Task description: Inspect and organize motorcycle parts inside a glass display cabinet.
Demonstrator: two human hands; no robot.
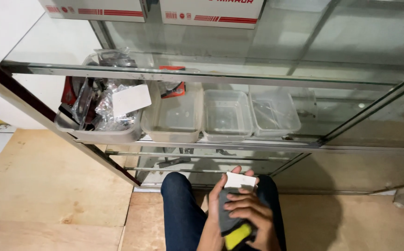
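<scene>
the two white boxes (95,9) on top of the glass case are cut off by the top edge. both arms and the blue knees (183,214) run off the bottom edge. the right hand (248,216) covers most of the grey and yellow thing (232,232), so its shape is hard to tell. the left hand (218,204) is partly hidden behind it. the things in plastic bags (102,104) in the left tub (104,135) are too jumbled to name. a small clear thing (402,197) on the floor is too blurry to tell.

Single head view, looking steeply down, close above lap, facing glass cabinet (239,76) shelves.
</scene>
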